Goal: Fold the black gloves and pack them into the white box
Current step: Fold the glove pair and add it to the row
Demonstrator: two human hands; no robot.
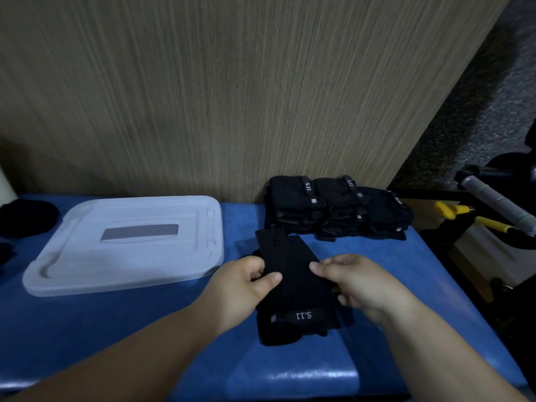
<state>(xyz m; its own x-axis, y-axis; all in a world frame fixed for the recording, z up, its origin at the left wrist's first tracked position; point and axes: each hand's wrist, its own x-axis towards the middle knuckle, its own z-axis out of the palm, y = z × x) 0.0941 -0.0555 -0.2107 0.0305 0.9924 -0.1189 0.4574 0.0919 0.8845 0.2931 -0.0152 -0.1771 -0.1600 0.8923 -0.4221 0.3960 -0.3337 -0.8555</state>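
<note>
A black glove (295, 288) with a "5.11" wrist strap lies stretched out on the blue padded table (116, 329), fingers pointing away from me. My left hand (246, 282) pinches its left edge at mid-length, thumb on top. My right hand (356, 282) pinches the right edge opposite. A pile of folded black gloves (339, 207) sits behind, against the wooden wall. The white box (127, 245) stands to the left with its lid on; a grey label is on top.
More black fabric (26, 216) lies at the far left of the table. To the right, beyond the table's edge, stand a black frame, a grey-handled bar (496, 198) and yellow-handled tools (452, 211). The wooden wall (232, 97) closes off the back.
</note>
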